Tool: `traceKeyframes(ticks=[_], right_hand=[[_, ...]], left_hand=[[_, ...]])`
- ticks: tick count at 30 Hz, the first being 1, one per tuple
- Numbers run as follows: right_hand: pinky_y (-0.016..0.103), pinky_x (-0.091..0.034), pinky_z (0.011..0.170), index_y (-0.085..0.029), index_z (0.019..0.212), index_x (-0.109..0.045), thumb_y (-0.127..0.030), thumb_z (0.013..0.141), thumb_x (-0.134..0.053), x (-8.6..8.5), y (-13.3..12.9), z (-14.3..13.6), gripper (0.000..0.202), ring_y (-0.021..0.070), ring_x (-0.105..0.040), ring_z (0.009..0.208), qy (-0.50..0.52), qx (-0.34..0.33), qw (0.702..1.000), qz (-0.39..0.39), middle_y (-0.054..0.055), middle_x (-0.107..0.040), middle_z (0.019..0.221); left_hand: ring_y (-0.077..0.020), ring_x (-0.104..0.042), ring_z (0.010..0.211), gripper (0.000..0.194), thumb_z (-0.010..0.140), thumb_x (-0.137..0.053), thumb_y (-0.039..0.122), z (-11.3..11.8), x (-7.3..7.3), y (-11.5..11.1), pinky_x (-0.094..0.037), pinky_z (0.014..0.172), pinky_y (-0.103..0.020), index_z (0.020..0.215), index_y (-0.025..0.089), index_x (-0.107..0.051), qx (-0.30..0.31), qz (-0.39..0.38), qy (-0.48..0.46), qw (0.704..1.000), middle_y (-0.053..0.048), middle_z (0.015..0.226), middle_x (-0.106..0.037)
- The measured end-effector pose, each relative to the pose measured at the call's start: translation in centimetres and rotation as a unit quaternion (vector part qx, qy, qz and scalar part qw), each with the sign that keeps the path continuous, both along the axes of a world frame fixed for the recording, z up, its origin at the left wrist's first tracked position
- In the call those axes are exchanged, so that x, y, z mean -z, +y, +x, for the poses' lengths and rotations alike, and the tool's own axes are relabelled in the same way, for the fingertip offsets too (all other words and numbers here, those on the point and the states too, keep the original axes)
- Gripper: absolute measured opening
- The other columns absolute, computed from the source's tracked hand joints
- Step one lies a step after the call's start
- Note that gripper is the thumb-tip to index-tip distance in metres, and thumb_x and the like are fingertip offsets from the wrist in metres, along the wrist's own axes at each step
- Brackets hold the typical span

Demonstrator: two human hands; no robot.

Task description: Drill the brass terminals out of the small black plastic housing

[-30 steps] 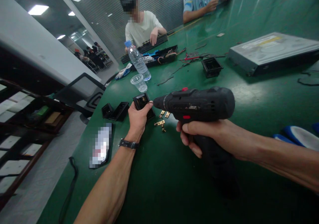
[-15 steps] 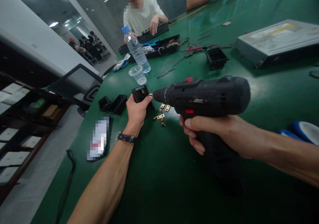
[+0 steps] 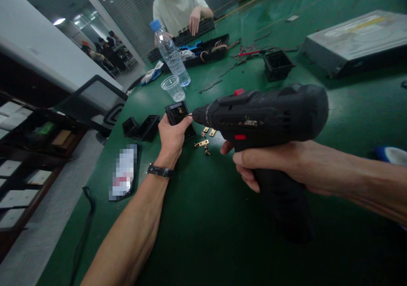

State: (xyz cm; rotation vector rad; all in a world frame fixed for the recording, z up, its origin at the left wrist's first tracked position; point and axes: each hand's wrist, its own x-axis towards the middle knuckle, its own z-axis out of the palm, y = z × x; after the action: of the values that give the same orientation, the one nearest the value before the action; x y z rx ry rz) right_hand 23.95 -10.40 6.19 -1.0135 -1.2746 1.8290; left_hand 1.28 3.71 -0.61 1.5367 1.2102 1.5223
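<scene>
My right hand point(image 3: 270, 163) is wrapped round the grip of a black cordless drill point(image 3: 263, 114) with red switches. Its index finger appears extended off the trigger. The drill points left, its tip close to a black plastic housing point(image 3: 173, 112) that my left hand point(image 3: 171, 135) grips. A brass-coloured piece shows inside the housing. Whether the bit touches a screw is hidden by my left thumb. Beside the housing lie several small brass plates point(image 3: 203, 143) and loose screws point(image 3: 207, 151) on the green table point(image 3: 203, 218).
A plastic cup point(image 3: 173, 88) and a water bottle point(image 3: 171, 54) stand behind the housing. More black housings point(image 3: 148, 128) and a phone point(image 3: 124, 173) lie left. Another housing point(image 3: 277, 65) and a metal drive point(image 3: 359, 42) lie right. A co-worker point(image 3: 181, 6) sits opposite.
The view has shifted slightly, so most things sit a little higher. My right index finger now looks straighter, away from the trigger. Both hands keep their hold on drill and housing.
</scene>
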Motion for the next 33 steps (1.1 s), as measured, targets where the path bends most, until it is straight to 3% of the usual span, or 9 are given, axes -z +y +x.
traceKeyframes(ticks=[9, 33], right_hand=[[0.027, -0.046, 0.051, -0.015, 0.078, -0.067, -0.027, 0.08, -0.06, 0.46, 0.04, 0.19, 0.014, 0.0169, -0.058, 0.052, -0.016, 0.016, 1.0, 0.021, 0.005, -0.064, 0.062], [0.027, -0.044, 0.05, -0.014, 0.072, -0.064, -0.023, 0.078, -0.057, 0.36, -0.01, 0.06, 0.013, 0.0167, -0.055, 0.05, -0.015, 0.012, 0.999, 0.029, 0.004, -0.061, 0.055]], left_hand=[[-0.0168, -0.065, 0.082, 0.039, 0.058, -0.083, 0.032, 0.37, -0.38, -0.34, -0.054, 0.078, -0.032, 0.089, 0.015, -0.067, -0.003, -0.016, -0.022, 1.0, -0.004, 0.089, -0.07], [-0.0151, -0.065, 0.079, 0.037, 0.059, -0.082, 0.035, 0.2, -0.06, -0.13, -0.054, 0.077, -0.029, 0.087, 0.015, -0.069, -0.015, 0.003, -0.001, 1.0, -0.003, 0.086, -0.071]])
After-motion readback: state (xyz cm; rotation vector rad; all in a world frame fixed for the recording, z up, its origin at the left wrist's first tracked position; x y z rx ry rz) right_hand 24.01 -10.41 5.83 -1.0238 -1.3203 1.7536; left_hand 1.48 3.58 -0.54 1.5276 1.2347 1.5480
